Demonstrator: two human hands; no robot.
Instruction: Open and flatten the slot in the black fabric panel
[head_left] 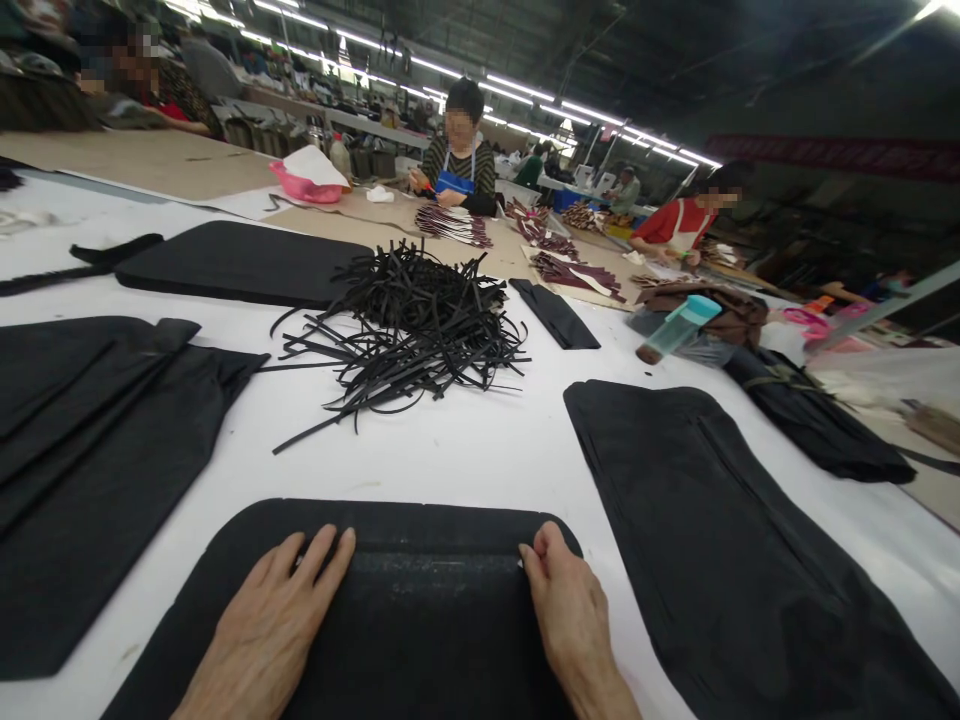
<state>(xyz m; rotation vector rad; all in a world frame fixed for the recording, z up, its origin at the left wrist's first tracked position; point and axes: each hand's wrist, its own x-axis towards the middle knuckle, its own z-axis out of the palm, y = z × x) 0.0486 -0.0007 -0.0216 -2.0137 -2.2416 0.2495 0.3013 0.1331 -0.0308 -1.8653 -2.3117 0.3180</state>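
A black panel (442,640) with rounded corners lies directly in front of me, a strip-like band or fold running across it below its far edge. My left hand (281,610) rests on its left part, fingers stretched out flat at the end of that band. At the right end, my right hand (566,600) has its fingers curled and the thumb against the index finger, pinching at the panel's band. A tiny white bit shows by the right thumb. Beyond the panel sits a loose heap of narrow black strips (427,310).
Black fabric pieces (97,440) lie at left, with another black piece (735,530) at right. Farther back are a stack of black panels (240,262), a small black piece (555,315), a teal-lidded bottle (679,328) and a pink basin (304,185). Several people work across the table.
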